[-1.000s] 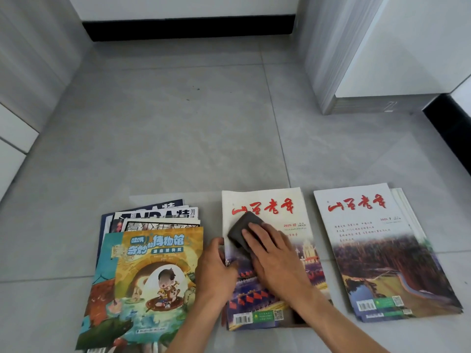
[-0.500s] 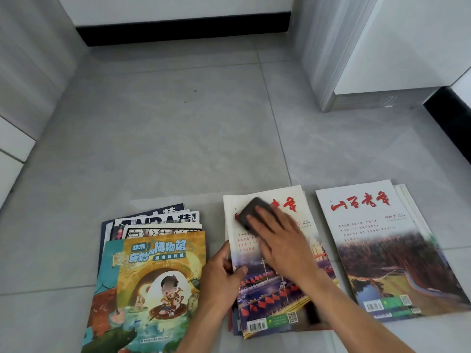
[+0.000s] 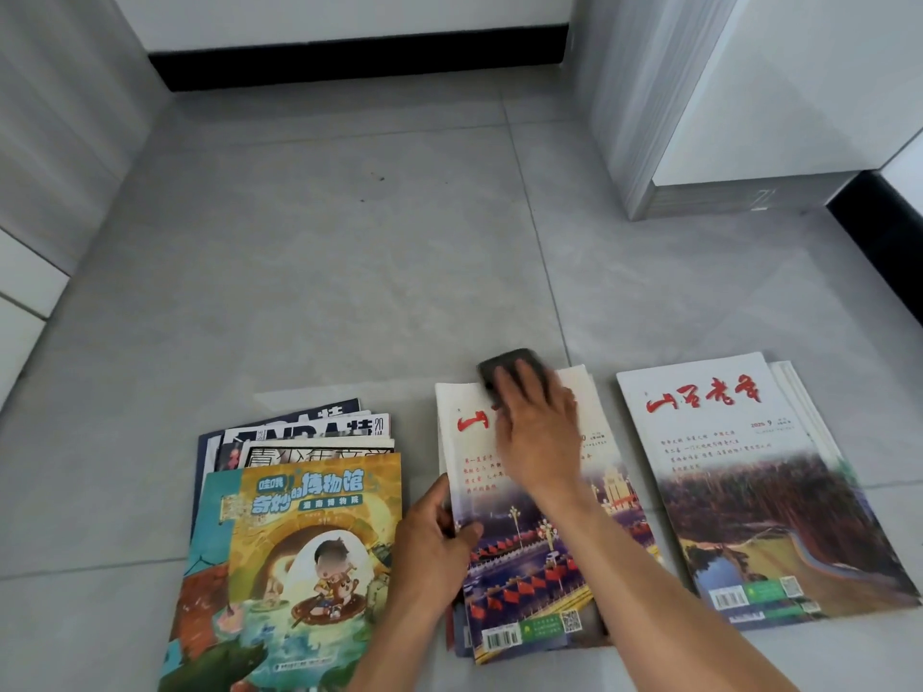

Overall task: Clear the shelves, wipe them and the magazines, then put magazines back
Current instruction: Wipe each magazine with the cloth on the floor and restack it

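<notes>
Dark cloth (image 3: 509, 368) lies under the flat right hand (image 3: 542, 432) on the middle magazine (image 3: 529, 556); left hand (image 3: 432, 546) pinches its near-left edge.

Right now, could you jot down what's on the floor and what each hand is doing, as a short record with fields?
Surface: grey tiled floor
Left stack: cartoon museum magazine on top
Middle stack: red-titled magazine
Right stack: September issue
Left hand: pinches the middle magazine's left edge
Right hand: presses dark cloth at its top edge

Three magazine piles (image 3: 299, 531) (image 3: 524, 541) (image 3: 749, 491), one dark cloth (image 3: 504, 367) and two hands (image 3: 434, 551) (image 3: 539, 437) are counted.
</notes>
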`<action>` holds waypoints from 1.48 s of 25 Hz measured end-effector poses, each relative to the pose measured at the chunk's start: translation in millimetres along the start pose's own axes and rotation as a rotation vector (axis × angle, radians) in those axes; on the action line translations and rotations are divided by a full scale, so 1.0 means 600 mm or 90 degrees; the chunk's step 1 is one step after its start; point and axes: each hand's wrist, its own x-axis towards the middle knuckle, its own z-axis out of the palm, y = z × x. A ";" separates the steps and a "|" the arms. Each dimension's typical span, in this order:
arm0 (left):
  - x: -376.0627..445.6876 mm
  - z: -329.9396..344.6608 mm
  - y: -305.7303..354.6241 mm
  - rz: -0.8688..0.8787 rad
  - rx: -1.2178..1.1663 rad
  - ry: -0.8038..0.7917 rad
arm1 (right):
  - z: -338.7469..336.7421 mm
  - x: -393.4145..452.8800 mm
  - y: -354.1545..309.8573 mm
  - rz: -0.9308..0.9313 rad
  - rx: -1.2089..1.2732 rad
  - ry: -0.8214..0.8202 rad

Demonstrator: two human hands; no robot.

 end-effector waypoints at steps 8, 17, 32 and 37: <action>0.002 -0.004 -0.002 -0.110 -0.046 0.030 | -0.032 -0.048 0.106 0.021 -0.046 0.047; 0.009 -0.025 -0.001 -0.127 -0.081 -0.027 | -0.016 -0.104 0.070 -0.279 -0.072 -0.044; 0.026 -0.008 -0.012 -0.084 -0.087 0.059 | -0.016 -0.214 0.051 -0.167 -0.049 -0.007; 0.026 -0.008 -0.019 -0.057 -0.028 0.055 | -0.026 -0.135 0.058 -0.321 0.017 -0.086</action>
